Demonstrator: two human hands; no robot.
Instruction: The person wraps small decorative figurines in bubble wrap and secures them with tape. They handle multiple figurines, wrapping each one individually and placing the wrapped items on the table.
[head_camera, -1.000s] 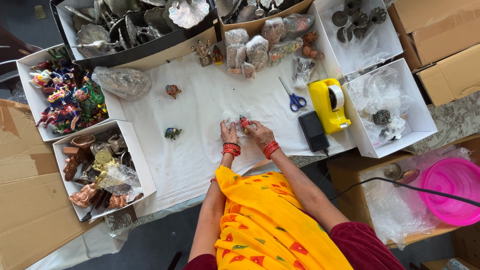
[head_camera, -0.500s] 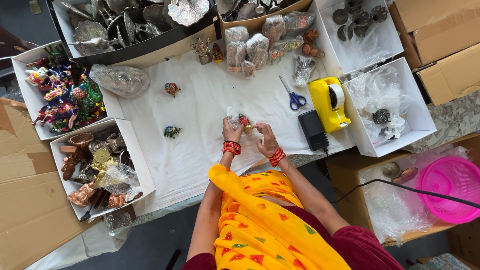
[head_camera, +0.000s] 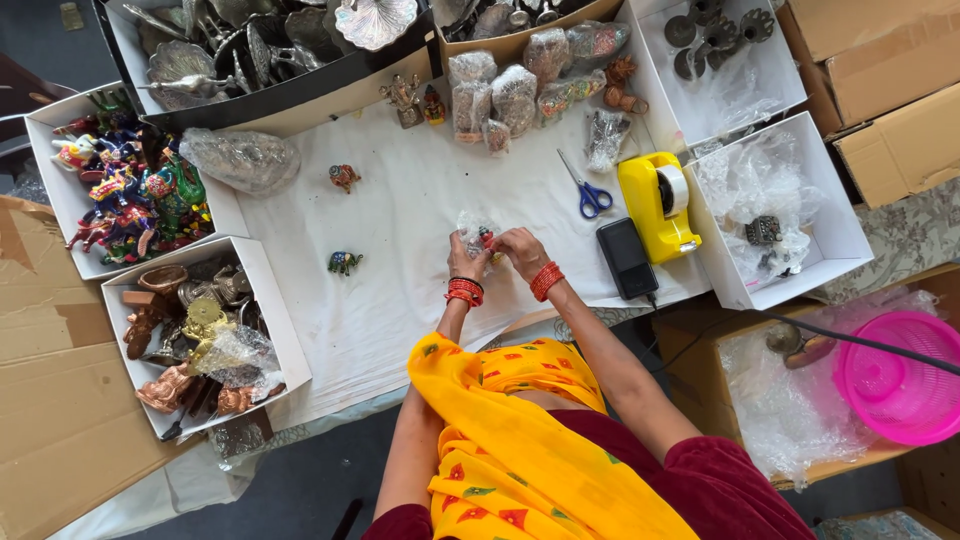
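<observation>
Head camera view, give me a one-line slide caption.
Both hands, left hand and right hand, hold a small figurine in clear plastic wrap over the white-covered table.

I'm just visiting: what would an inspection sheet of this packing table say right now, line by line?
Surface: white cloth-covered table, bare in the middle.
Job's things: small figurine in clear plastic wrap, held by both hands above the cloth.
Clutter: two small painted elephant figurines, blue-handled scissors, yellow tape dispenser, black box, wrapped bundles, white boxes of colourful and metal figurines.
Hands: left hand and right hand both closed on the wrapped figurine.
Cables: black cable crossing above the pink plastic basket.
Surroundings: brown cardboard cartons.
</observation>
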